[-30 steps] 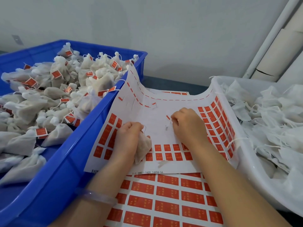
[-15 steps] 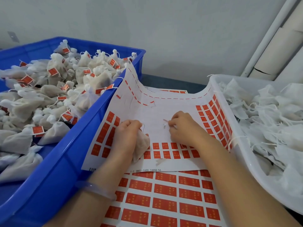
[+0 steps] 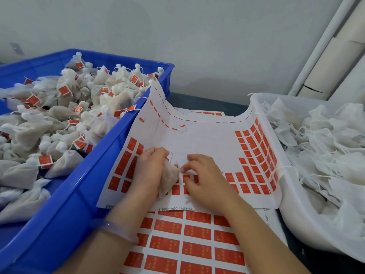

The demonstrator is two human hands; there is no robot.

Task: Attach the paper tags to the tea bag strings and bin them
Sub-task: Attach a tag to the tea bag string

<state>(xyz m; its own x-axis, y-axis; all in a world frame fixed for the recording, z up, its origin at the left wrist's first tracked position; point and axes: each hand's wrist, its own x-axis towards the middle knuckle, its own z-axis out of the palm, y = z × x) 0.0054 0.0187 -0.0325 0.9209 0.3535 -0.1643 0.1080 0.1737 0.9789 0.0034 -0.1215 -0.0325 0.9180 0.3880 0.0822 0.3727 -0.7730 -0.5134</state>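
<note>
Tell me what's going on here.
A person is tagging tea bags. The left hand grips one tea bag over a partly used sheet of red tags; the right hand works with its fingertips at the bag's top, on what is too small to tell. Tagged bags fill the blue bin at left, untagged bags the white tub at right.

Left hand (image 3: 150,168) holds tea bag (image 3: 169,179), right hand (image 3: 205,180) alongside
</note>
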